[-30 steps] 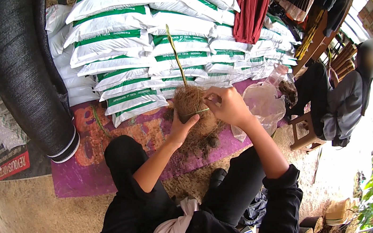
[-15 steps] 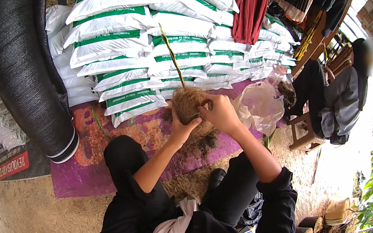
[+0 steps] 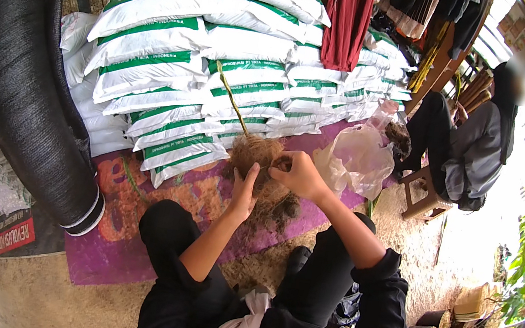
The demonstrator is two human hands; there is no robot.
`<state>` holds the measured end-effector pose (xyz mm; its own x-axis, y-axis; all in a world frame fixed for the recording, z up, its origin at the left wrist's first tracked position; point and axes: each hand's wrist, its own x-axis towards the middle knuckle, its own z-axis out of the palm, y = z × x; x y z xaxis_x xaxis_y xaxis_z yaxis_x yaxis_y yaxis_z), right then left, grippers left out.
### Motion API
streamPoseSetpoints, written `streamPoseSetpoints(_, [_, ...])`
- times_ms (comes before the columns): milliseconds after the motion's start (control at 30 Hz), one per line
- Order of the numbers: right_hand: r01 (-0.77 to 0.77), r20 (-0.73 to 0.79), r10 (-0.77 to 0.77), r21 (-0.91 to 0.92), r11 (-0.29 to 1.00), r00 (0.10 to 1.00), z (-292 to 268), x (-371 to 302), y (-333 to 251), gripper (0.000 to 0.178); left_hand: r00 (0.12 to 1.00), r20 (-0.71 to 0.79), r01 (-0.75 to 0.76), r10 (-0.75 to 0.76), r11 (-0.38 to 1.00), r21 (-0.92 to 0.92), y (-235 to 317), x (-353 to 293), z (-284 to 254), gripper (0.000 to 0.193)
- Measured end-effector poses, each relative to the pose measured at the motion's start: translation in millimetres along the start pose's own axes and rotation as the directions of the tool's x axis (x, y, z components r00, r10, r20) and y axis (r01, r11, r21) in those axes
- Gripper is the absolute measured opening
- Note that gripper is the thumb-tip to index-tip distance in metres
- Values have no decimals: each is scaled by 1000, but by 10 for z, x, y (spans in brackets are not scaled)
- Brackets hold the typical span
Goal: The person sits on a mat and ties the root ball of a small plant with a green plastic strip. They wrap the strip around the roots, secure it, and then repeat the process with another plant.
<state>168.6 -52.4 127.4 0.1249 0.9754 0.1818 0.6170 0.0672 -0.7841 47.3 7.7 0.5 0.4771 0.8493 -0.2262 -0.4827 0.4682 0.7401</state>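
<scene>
A round root ball [image 3: 251,151] wrapped in brown, hairy fibre is held up in front of me. A thin green stem [image 3: 233,101] slants out of its top toward the upper left. My left hand [image 3: 243,193] supports the ball from below, fingers against its near side. At the ball's right side my right hand [image 3: 301,175] is closed in a pinch by the fibre; what its fingertips hold is too small to make out. Loose brown fibre and dark soil [image 3: 279,210] lie beneath my hands on a purple printed sheet [image 3: 205,189].
White and green sacks [image 3: 155,68] are stacked ahead. A thick black roll [image 3: 39,79] stands at left. A translucent plastic bag [image 3: 359,157] lies right of my hands. Further right, another person [image 3: 484,138] sits on a low stool [image 3: 424,199]. Black pots [image 3: 432,319] stand at lower right.
The root ball and both hands sit slightly lower and further left in the picture. The ball has turned a little in my left hand. My right hand still pinches at its right side.
</scene>
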Motion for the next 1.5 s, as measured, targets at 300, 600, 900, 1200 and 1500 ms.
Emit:
streamPoseSetpoints(300, [108, 5, -108, -34, 994, 994, 164, -106, -33, 17, 992, 105, 71, -77, 996, 61, 117, -28, -6, 91])
streamPoseSetpoints(600, [131, 85, -126, -49, 990, 988, 2, -80, -142, 19, 991, 117, 64, -63, 998, -4, 234, -97, 84, 74])
streamPoseSetpoints(900, [127, 357, 53, -464, 877, 933, -433, -362, -515, 17, 995, 73, 73, -71, 997, -32, 203, 25, -10, 83])
streamPoseSetpoints(1200, [247, 549, -192, -28, 969, 814, -230, -373, -667, 9, 996, 69, -57, 57, 998, -10, 212, -8, 30, 81])
streamPoseSetpoints(1500, [491, 374, -337, -474, 731, 864, -339, 111, -624, 8, 961, 213, -203, 177, 973, 106, 152, -124, 45, 72])
